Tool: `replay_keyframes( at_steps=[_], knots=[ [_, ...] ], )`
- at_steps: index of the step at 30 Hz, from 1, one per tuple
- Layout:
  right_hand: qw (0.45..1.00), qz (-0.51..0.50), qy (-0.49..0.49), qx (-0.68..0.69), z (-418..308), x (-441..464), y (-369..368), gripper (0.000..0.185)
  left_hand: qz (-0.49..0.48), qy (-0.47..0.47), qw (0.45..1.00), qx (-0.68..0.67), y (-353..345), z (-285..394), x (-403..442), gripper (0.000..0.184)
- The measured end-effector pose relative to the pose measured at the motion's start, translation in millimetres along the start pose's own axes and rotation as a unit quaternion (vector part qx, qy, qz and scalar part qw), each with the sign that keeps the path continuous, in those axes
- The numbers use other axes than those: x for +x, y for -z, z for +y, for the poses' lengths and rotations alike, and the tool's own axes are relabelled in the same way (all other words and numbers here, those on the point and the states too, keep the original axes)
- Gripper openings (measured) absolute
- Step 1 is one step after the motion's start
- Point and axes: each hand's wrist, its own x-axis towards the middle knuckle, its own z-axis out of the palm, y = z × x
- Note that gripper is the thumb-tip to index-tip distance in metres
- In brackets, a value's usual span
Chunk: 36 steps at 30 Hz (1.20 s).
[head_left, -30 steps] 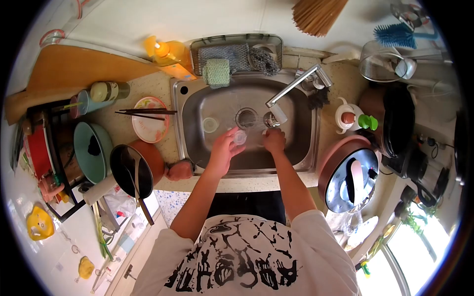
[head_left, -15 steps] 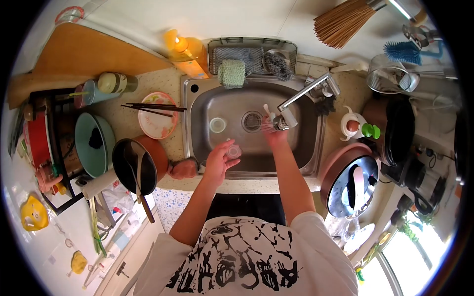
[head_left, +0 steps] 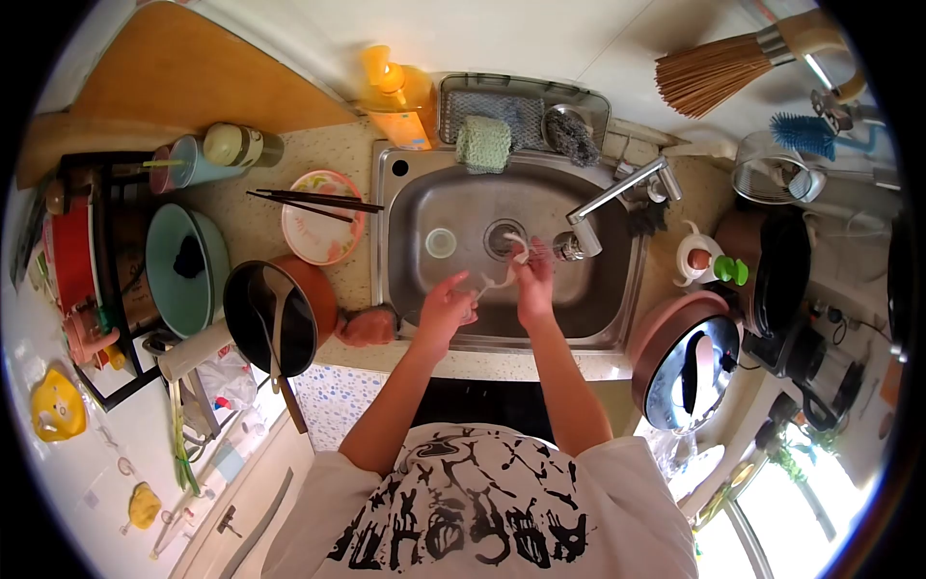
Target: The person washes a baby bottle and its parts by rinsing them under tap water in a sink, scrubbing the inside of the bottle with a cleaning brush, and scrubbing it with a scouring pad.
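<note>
My right hand (head_left: 535, 285) is closed on a thin white curved strip (head_left: 518, 246) that looks bendy, just beside the faucet head (head_left: 582, 239). Close to it, over the front of the steel sink (head_left: 405, 289), my left hand (head_left: 447, 311) is closed round a small clear piece (head_left: 470, 311), mostly hidden by the fingers. One end of the white strip reaches toward the left fingertips; whether they touch it I cannot tell. A small round whitish lid (head_left: 441, 242) lies on the sink floor, left of the drain (head_left: 505, 238).
Behind the sink stand an orange soap pump bottle (head_left: 400, 101) and a rack (head_left: 526, 82) with a green scrubbing cloth (head_left: 483, 145). Chopsticks lie across a plate (head_left: 309, 236) at left, near a pot (head_left: 318, 314). A lidded pan (head_left: 687, 362) sits at right.
My hands have come closer together. The right hand has moved slightly left from under the faucet with the white strip, and the left hand has turned inward. The camera view has shifted slightly.
</note>
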Motion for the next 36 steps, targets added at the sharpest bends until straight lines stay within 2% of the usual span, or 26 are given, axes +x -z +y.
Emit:
replay_keyframes(
  at_steps=[3,4,6,7,9,10,13,16,17,19,22,25,28,31,34,36],
  knots=[
    [0.989,-0.065,-0.032,-0.131,-3.1,-16.6,-17.0,0.06,0.009,-0.04,0.987,0.158,-1.7,-2.6,6.6,0.046],
    [0.979,-0.073,-0.004,-0.19,-2.8,-19.7,-24.7,0.064,-0.004,-0.058,0.968,0.245,-2.3,3.4,3.6,0.044],
    [0.946,-0.073,0.004,-0.316,-8.3,-27.8,-38.3,0.061,-0.03,-0.091,0.906,0.413,-2.7,17.4,-3.5,0.04],
    [0.923,-0.073,0.007,-0.377,-13.4,-30.3,-43.9,0.06,-0.019,-0.101,0.909,0.403,0.8,12.9,-1.0,0.037],
    [0.939,-0.107,-0.025,-0.327,-17.1,-27.8,-49.6,0.052,0.006,-0.121,0.916,0.383,9.3,3.3,4.6,0.031],
    [0.945,-0.123,-0.042,-0.301,-18.0,-25.1,-51.6,0.049,0.003,-0.083,0.943,0.321,12.4,1.3,5.6,0.03],
    [0.948,-0.17,-0.193,-0.186,-18.5,-9.5,-49.6,0.038,-0.002,0.006,0.988,0.156,23.6,-3.5,6.9,0.026],
    [0.956,-0.135,-0.196,-0.17,-3.0,23.0,-38.7,0.039,0.015,0.046,0.997,0.061,37.0,-4.0,2.3,0.021],
    [0.943,-0.161,-0.12,-0.265,3.9,30.4,-38.4,0.042,0.032,0.058,0.997,0.037,40.5,-1.9,-1.7,0.019],
    [0.874,-0.207,0.039,-0.438,9.5,42.0,-44.9,0.05,0.063,0.067,0.996,-0.004,42.8,7.2,-10.3,0.017],
    [0.822,-0.258,0.212,-0.462,16.0,48.0,-67.9,0.071,0.092,0.051,0.993,-0.054,49.7,10.5,-19.4,0.016],
    [0.782,-0.282,0.169,-0.53,14.8,38.5,-88.1,0.078,0.093,0.022,0.991,-0.097,58.4,10.1,-27.5,0.016],
    [0.734,-0.291,0.123,-0.601,19.8,39.4,-98.0,0.073,0.104,-0.001,0.984,-0.142,61.7,9.1,-32.0,0.018],
    [0.756,-0.237,0.131,-0.596,22.7,39.4,-91.3,0.065,0.095,-0.004,0.983,-0.158,66.3,6.1,-29.7,0.02],
    [0.839,-0.111,0.117,-0.52,29.0,45.6,-63.1,0.065,0.084,-0.002,0.983,-0.161,62.4,8.4,-27.7,0.022],
    [0.866,-0.056,0.107,-0.484,37.5,52.6,-33.8,0.058,0.07,0.006,0.985,-0.157,61.0,7.6,-24.0,0.022]
  ],
)
